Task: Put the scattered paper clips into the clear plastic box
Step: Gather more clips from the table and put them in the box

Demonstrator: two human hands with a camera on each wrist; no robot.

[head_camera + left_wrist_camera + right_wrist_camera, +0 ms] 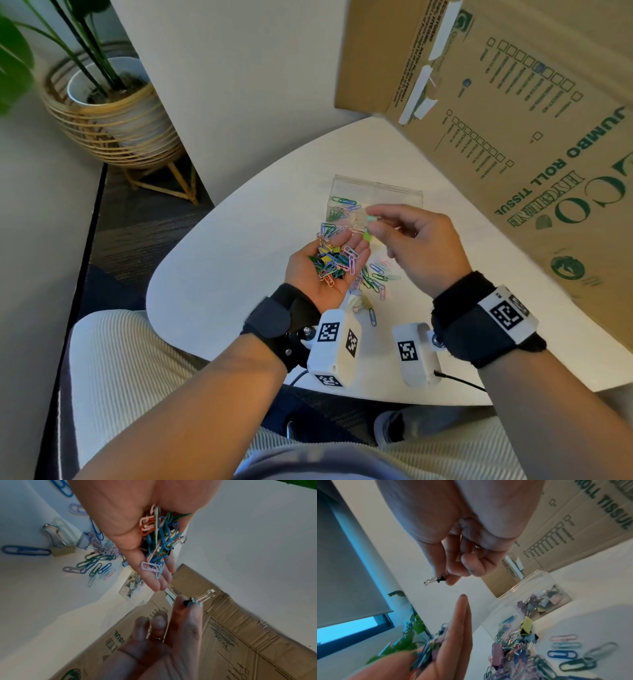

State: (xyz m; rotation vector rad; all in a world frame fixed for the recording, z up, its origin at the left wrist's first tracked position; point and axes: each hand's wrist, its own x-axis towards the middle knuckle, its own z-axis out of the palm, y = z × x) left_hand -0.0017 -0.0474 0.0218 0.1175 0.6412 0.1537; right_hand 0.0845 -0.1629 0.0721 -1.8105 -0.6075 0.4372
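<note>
My left hand (334, 287) is held palm up over the white table (239, 274), its fingers fairly straight, carrying a heap of coloured paper clips (334, 262) mixed with small binder clips. My right hand (380, 224) pinches one small pale blue binder clip (369, 219) between thumb and forefinger, just past the left fingertips and above the clear plastic box (376, 192). In the right wrist view the box (530, 595) holds binder clips in one compartment. More paper clips (375, 277) lie scattered on the table beneath my hands.
A large cardboard box (513, 137) stands tilted along the right of the table, close behind the clear box. A yellow binder clip (526, 626) lies by the box's near wall. A potted plant in a wicker stand (113, 113) is on the floor at far left.
</note>
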